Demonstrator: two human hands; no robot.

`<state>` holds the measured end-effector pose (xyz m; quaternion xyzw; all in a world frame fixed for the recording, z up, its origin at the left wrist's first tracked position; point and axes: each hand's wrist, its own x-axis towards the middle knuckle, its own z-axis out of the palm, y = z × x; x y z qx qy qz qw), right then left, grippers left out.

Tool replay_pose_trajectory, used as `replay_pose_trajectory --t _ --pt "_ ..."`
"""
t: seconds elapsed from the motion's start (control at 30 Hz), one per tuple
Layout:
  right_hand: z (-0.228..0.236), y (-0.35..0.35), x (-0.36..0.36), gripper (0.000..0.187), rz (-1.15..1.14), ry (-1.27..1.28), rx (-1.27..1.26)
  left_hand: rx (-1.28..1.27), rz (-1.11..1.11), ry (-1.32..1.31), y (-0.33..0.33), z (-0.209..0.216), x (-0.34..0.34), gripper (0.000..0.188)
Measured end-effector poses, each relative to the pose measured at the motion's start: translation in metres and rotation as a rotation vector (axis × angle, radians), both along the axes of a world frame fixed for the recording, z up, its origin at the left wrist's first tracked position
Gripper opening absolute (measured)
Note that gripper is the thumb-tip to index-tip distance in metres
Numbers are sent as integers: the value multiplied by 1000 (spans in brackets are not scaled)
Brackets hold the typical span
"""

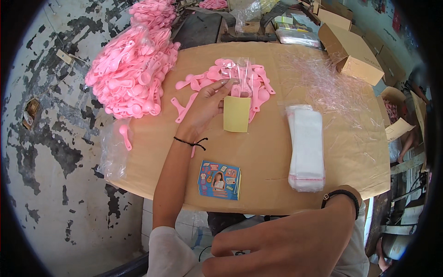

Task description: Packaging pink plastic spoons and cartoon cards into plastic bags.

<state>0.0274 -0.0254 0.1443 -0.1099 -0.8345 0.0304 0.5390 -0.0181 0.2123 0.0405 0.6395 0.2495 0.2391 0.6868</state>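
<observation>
My left hand (210, 104) pinches a clear plastic bag (241, 67) with a plain yellow card (236, 115) at its lower part. Pink shows through the film; I cannot tell whether a spoon is inside or only behind it. Under and beyond the bag lies a loose heap of pink plastic spoons (260, 94). Low in the picture, close to me, is my right hand (277, 242), back upward and knuckles bent leftward; its fingertips are hidden. Between my arms lies a small stack of colourful printed cards (219, 180). A stack of clear flat bags (306, 147) rests to the right.
Brown paper covers the table (267, 161). Large bags of pink spoons (131, 74) rise at the far left, against a peeling wall (55, 138). Film strips (327, 78) are strewn at the back right, beside an open cardboard box (350, 51). One spoon (125, 137) lies at the left edge.
</observation>
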Motion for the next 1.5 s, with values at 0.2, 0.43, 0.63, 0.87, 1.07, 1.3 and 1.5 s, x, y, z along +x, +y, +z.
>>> replay_pose_trajectory --t 0.2,0.43,0.63,0.87,1.07,1.3,1.5 --pt "6 3 7 22 51 -105 -69 -2 5 -12 4 -7 6 36" --pt "-2 44 74 30 -343 -542 -448 2 50 -123 -1 8 -5 36" --pt "-55 144 118 49 -660 -31 -809 54 196 -256 -7 9 2 35" --pt "-73 163 126 34 -482 163 -961 76 169 -274 -2 9 0 35" --pt "-70 158 119 19 -357 315 -1004 72 166 -297 -1 7 2 35" --pt "-51 153 137 22 -295 84 -1128 172 169 -292 -3 5 -1 35" --pt "-55 153 137 20 -329 230 -1014 194 51 -199 -6 26 -12 31"
